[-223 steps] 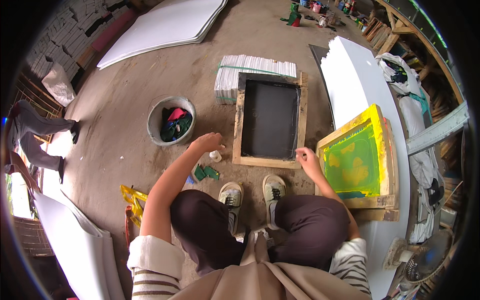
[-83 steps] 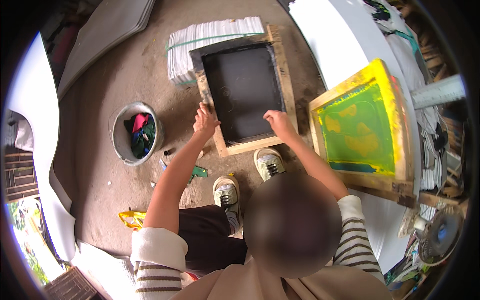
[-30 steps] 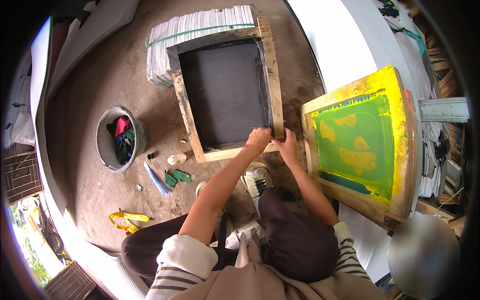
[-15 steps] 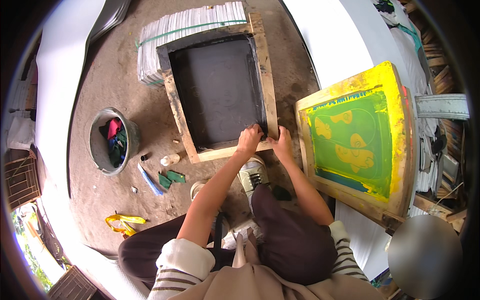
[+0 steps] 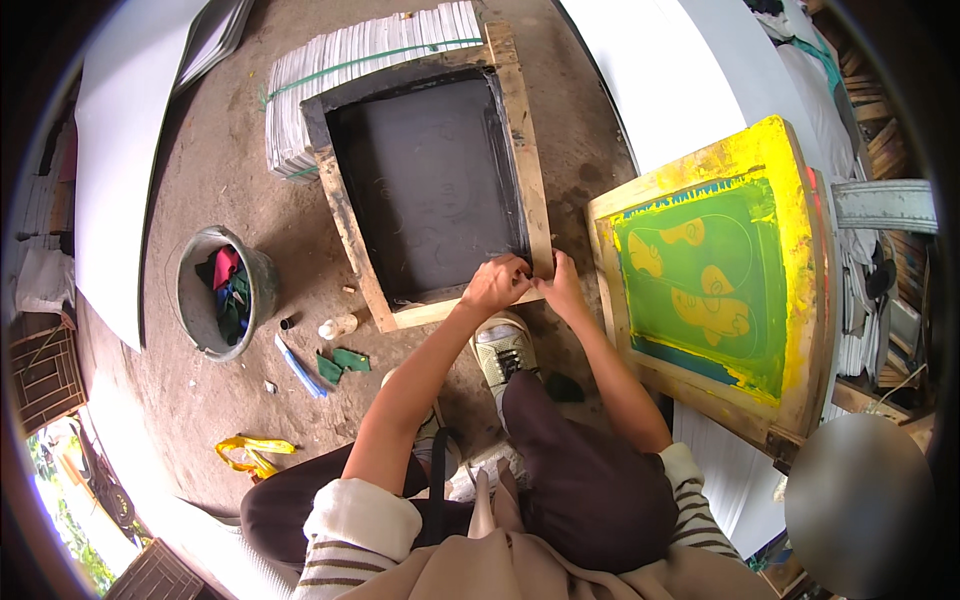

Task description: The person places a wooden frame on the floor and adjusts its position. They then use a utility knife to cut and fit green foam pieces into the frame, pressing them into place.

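Observation:
A wooden screen printing frame with dark mesh (image 5: 420, 190) leans in front of me, its far end resting on a strapped stack of white sheets (image 5: 345, 70). At its near right corner, my left hand (image 5: 497, 284) is closed with curled fingers over the inner edge of the wood. My right hand (image 5: 562, 287) is closed too, thumb and fingers at the outside of the same corner. The two sets of fingertips nearly meet there. Whatever small thing they pinch is too hidden to make out. Faint curved outlines show on the dark mesh.
A second screen frame (image 5: 600, 290), yellow-stained with a green mesh, stands tilted at right. At left are a bucket of rags (image 5: 262, 290), a small bottle (image 5: 338, 327), a blue-and-white tube (image 5: 300, 366), green scraps (image 5: 350, 359) and a yellow strap (image 5: 262, 443). My shoe (image 5: 505, 350) is beneath the frame's near edge.
The view has shifted slightly. My left fingers have moved from the mesh's inner corner onto the wood, closer to my right fingertips. Both hands stay at the same corner.

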